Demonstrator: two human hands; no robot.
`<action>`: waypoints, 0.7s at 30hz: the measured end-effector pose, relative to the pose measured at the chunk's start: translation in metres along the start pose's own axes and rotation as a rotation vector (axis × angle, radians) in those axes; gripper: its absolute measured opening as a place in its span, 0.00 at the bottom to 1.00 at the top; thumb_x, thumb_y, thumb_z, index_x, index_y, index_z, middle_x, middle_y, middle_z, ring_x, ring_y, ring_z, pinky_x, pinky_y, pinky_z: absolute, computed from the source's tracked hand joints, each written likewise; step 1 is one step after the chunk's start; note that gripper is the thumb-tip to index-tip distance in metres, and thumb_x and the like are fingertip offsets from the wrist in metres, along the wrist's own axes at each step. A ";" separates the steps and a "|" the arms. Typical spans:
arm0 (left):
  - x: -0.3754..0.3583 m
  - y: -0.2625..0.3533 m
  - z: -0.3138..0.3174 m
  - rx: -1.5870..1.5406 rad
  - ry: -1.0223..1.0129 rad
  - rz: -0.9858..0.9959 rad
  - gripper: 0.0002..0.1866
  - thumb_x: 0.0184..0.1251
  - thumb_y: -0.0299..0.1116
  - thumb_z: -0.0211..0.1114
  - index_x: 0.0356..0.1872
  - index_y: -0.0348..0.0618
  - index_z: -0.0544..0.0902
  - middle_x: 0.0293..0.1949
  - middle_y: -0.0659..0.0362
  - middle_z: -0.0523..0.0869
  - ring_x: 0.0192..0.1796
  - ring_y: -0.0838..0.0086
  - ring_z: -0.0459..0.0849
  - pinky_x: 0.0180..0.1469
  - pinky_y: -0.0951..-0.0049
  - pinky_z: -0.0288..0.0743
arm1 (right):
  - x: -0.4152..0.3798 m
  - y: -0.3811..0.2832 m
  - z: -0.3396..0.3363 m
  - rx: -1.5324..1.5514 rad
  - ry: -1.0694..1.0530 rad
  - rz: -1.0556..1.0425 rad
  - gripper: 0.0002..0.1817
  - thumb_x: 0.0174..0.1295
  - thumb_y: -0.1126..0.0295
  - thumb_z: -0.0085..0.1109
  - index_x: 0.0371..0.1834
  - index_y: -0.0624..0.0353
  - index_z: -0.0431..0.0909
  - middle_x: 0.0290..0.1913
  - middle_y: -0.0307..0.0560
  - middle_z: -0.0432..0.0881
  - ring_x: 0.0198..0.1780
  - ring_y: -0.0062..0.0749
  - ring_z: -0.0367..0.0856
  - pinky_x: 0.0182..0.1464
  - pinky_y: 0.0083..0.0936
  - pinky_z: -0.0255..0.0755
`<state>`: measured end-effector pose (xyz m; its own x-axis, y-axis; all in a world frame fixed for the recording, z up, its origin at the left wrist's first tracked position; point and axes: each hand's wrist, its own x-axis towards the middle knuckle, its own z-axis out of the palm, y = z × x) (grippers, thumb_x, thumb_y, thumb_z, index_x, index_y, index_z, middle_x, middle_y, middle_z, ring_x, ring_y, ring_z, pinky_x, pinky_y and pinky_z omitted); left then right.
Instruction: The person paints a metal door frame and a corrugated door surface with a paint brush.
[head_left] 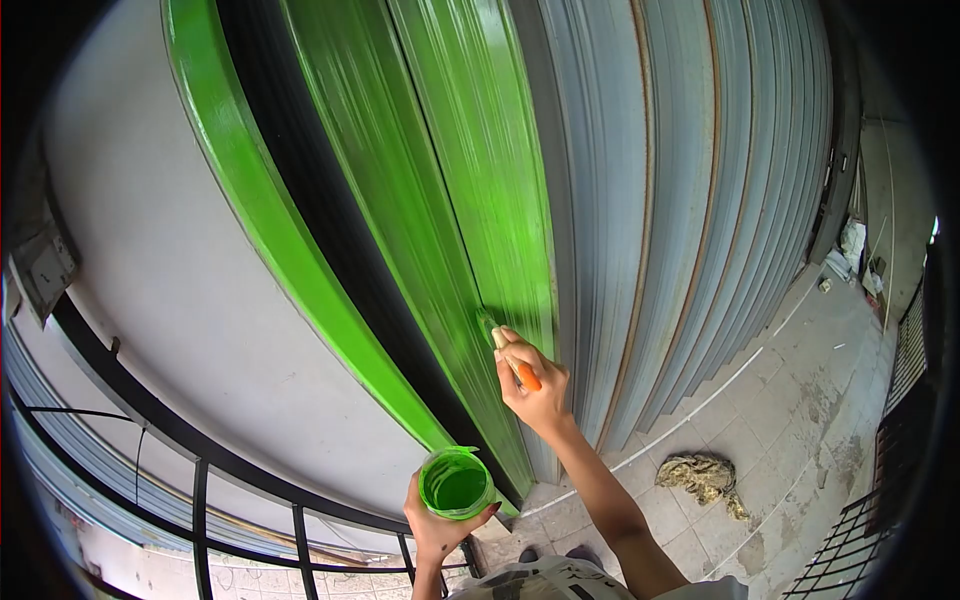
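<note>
My right hand [533, 385] is closed around a paintbrush [515, 366] with an orange handle end. The brush's bristles touch a folding metal panel [500, 200] near the edge between two green strips. Green paint covers the left part of the panel, while the grey slats [600, 200] to the right are bare. Lower down, my left hand [432, 530] holds a round paint container [456, 484], its fingers wrapped round the side. Green paint is inside the container and on its rim.
A green frame post [260, 210] and white wall [200, 220] stand at left. Black metal railing [200, 500] curves across the lower left. A crumpled, stained cloth [702, 478] lies on the tiled floor [770, 420]. A dark grille [850, 530] is at lower right.
</note>
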<state>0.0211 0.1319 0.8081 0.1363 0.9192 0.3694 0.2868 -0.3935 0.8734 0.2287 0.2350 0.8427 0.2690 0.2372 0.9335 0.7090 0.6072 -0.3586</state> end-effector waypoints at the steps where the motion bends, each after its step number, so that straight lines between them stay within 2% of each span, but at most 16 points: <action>1: 0.001 0.004 0.003 -0.007 0.012 0.005 0.43 0.34 0.38 0.87 0.55 0.31 0.75 0.48 0.51 0.86 0.50 0.68 0.86 0.58 0.66 0.78 | 0.004 0.003 0.001 0.008 -0.003 0.006 0.08 0.58 0.80 0.64 0.36 0.59 0.75 0.46 0.53 0.88 0.39 0.40 0.90 0.30 0.24 0.84; 3: -0.001 0.011 0.004 -0.013 0.027 0.010 0.43 0.34 0.38 0.87 0.55 0.31 0.75 0.48 0.51 0.86 0.50 0.68 0.86 0.58 0.66 0.78 | 0.002 0.009 0.007 0.021 -0.005 0.031 0.08 0.57 0.80 0.66 0.36 0.58 0.77 0.46 0.54 0.88 0.41 0.41 0.90 0.33 0.25 0.85; 6: -0.001 0.019 0.006 0.016 0.047 0.006 0.43 0.34 0.38 0.87 0.54 0.31 0.75 0.48 0.51 0.86 0.50 0.68 0.86 0.58 0.66 0.78 | -0.016 0.012 -0.001 -0.054 -0.145 -0.001 0.07 0.58 0.80 0.63 0.35 0.59 0.75 0.46 0.54 0.88 0.37 0.41 0.90 0.27 0.26 0.84; 9: -0.005 0.023 0.007 -0.005 0.071 -0.004 0.43 0.34 0.38 0.87 0.54 0.31 0.75 0.47 0.51 0.86 0.49 0.68 0.86 0.58 0.66 0.78 | 0.027 0.001 -0.007 0.042 -0.037 -0.019 0.07 0.58 0.80 0.64 0.35 0.59 0.76 0.48 0.55 0.87 0.37 0.41 0.90 0.26 0.25 0.83; 12: -0.009 0.024 0.009 -0.011 0.089 -0.001 0.43 0.34 0.38 0.87 0.54 0.30 0.75 0.47 0.51 0.87 0.49 0.68 0.86 0.58 0.66 0.78 | 0.108 -0.021 0.000 0.078 0.196 -0.241 0.09 0.57 0.80 0.65 0.36 0.58 0.75 0.49 0.52 0.87 0.31 0.35 0.89 0.23 0.21 0.80; 15: -0.008 0.024 0.011 -0.009 0.112 0.019 0.43 0.34 0.38 0.87 0.54 0.30 0.75 0.46 0.51 0.87 0.49 0.69 0.86 0.58 0.66 0.78 | 0.139 -0.024 0.017 0.037 0.190 -0.294 0.10 0.56 0.82 0.64 0.35 0.58 0.73 0.50 0.49 0.87 0.30 0.34 0.88 0.22 0.20 0.79; 21: -0.020 0.023 0.011 -0.028 0.137 0.006 0.43 0.33 0.38 0.87 0.54 0.30 0.76 0.46 0.52 0.87 0.49 0.69 0.86 0.57 0.67 0.79 | 0.042 0.014 0.024 -0.001 0.077 -0.198 0.10 0.58 0.83 0.63 0.34 0.57 0.71 0.49 0.49 0.88 0.35 0.36 0.90 0.25 0.22 0.81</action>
<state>0.0353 0.1042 0.8174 0.0064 0.9107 0.4130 0.2599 -0.4003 0.8788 0.2341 0.2713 0.8768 0.1735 0.0547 0.9833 0.7534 0.6356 -0.1683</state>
